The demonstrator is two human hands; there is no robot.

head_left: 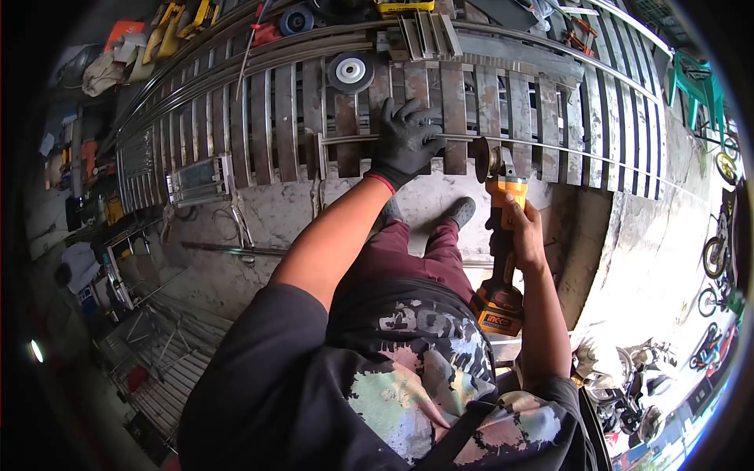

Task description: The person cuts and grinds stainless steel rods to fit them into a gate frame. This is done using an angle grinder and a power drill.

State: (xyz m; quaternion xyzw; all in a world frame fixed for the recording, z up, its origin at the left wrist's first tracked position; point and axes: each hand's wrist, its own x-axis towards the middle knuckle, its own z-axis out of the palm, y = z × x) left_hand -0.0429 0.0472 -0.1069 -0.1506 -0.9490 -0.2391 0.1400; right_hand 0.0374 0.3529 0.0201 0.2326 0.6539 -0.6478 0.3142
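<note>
In a dark glove, my left hand rests over a thin metal rod that lies across the slatted metal bench; its fingers are spread and bent. My bare right hand is wrapped round a yellow and black cordless angle grinder. The grinder's disc stands edge-on at the rod, right of my left hand; whether it touches the rod is too small to tell. A short flat metal bar stands crosswise at the rod's left end.
A loose round disc lies on the slats beyond my left hand. Short metal pieces and long rods lie farther back. A clamp hangs at the bench's near edge on the left. A green chair stands far right.
</note>
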